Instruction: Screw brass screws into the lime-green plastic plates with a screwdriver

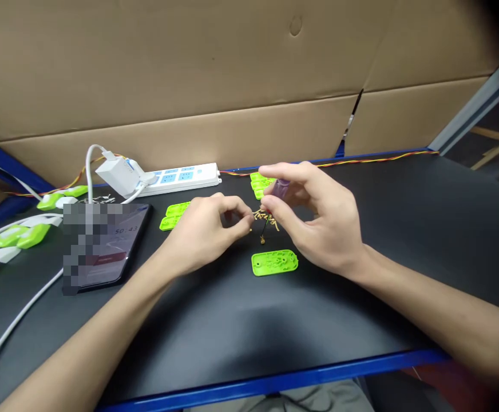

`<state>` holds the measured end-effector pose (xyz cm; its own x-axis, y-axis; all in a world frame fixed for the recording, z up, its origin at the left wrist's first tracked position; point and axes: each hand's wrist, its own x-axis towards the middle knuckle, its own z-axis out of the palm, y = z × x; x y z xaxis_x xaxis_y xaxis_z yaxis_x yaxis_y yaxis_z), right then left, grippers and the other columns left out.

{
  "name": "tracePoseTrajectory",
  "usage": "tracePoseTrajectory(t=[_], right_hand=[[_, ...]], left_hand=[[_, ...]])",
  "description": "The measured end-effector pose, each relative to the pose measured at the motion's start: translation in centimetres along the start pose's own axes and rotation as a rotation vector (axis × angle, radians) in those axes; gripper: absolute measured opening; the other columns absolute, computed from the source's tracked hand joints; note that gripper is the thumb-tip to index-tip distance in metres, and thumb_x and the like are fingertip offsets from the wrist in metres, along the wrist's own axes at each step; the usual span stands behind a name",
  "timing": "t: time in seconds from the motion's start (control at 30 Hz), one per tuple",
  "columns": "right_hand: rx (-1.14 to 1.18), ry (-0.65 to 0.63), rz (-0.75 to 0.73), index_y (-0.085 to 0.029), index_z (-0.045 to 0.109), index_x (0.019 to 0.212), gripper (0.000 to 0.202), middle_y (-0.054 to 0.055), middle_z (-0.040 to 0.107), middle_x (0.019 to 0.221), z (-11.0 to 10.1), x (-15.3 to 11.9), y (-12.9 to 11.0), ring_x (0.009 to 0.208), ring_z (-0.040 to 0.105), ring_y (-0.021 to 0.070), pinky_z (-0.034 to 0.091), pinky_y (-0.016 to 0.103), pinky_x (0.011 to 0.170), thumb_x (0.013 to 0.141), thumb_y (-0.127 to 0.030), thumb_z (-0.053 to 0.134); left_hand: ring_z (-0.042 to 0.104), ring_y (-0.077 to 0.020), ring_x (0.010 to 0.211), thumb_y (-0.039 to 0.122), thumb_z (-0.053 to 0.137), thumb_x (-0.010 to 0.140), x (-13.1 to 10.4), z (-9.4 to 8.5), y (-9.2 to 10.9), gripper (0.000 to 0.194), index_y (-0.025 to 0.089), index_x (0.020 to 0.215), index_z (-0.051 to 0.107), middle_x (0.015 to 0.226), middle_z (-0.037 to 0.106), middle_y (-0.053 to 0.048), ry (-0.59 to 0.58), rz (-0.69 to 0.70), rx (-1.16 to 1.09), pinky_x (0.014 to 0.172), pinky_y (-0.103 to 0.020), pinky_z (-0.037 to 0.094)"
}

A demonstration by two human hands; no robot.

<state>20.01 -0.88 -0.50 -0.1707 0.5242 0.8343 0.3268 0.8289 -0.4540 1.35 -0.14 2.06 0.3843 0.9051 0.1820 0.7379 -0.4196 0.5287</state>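
Observation:
My right hand (324,214) is closed round a small purple, see-through handle (280,187), which looks like that of a screwdriver. A thin dark shaft (265,224) slants down below it, with a small brass-coloured piece at its lower end. My left hand (215,229) is just to the left, thumb and forefinger pinched together; whatever lies between the tips is too small to make out. Behind the shaft lie several small brass-coloured strips (272,220). Nearer me, a bright green plastic shell (274,262) rests with its moulded inner side up, touched by neither hand.
More green shells lie behind my left hand (173,217) and behind my right fingers (261,184). A phone (123,246), a white power strip (185,178) with a plugged-in charger (119,174), and green-and-white pieces (20,236) with cables occupy the left. Cardboard (232,74) stands behind.

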Motion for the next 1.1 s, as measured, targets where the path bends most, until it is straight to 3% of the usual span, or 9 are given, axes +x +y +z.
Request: tracePoseTrajectory(t=[0.2,0.4,0.73,0.9,1.1], right_hand=[[-0.028,0.019,-0.028,-0.025,0.059,0.12,0.033,0.001,0.068,0.103,-0.1,0.0,0.1,0.08,0.067,0.0139,0.063,0.031,0.072,0.089,-0.016,0.06],[-0.022,0.024,-0.033,-0.028,0.057,0.121,0.032,0.001,0.068,0.109,-0.2,0.0,0.2,0.08,0.069,0.0147,0.065,0.033,0.07,0.091,-0.018,0.057],[-0.053,0.031,-0.069,-0.028,0.057,0.122,0.036,0.001,0.069,0.105,-0.2,0.0,0.2,0.078,0.069,0.0152,0.064,0.034,0.071,0.089,-0.015,0.06],[-0.047,0.031,-0.065,-0.028,0.058,0.121,0.035,0.001,0.068,0.104,-0.2,0.1,0.0,0.079,0.068,0.0157,0.064,0.034,0.072,0.088,-0.016,0.06],[-0.047,0.028,-0.041,-0.027,0.058,0.12,0.032,0.001,0.067,0.101,-0.2,0.1,-0.1,0.08,0.067,0.0153,0.064,0.034,0.072,0.089,-0.017,0.059]], left_hand=[[0.064,-0.0162,0.075,0.031,0.059,0.078,-0.2,-0.1,0.2,0.016,0.02,0.079,0.07,0.079,0.072,0.003,-0.175,-0.18,-0.22,0.067,-0.024,0.045],[0.061,-0.0149,0.069,0.032,0.057,0.08,-0.2,0.1,-0.2,0.016,0.022,0.08,0.07,0.077,0.07,0.004,-0.305,-0.113,-0.063,0.064,-0.025,0.043],[0.056,-0.0186,0.08,0.017,0.057,0.085,-0.2,0.1,-0.6,0.012,0.019,0.082,0.067,0.078,0.066,-0.001,-0.218,0.313,0.413,0.071,-0.029,0.038],[0.052,-0.0215,0.082,0.022,0.056,0.088,-0.1,0.3,-0.5,0.013,0.019,0.084,0.067,0.081,0.066,-0.003,-0.125,0.352,0.563,0.071,-0.034,0.035],[0.05,-0.0221,0.085,0.025,0.058,0.087,0.1,1.2,-0.6,0.011,0.02,0.082,0.066,0.086,0.069,-0.001,-0.048,0.237,0.492,0.074,-0.035,0.035]])
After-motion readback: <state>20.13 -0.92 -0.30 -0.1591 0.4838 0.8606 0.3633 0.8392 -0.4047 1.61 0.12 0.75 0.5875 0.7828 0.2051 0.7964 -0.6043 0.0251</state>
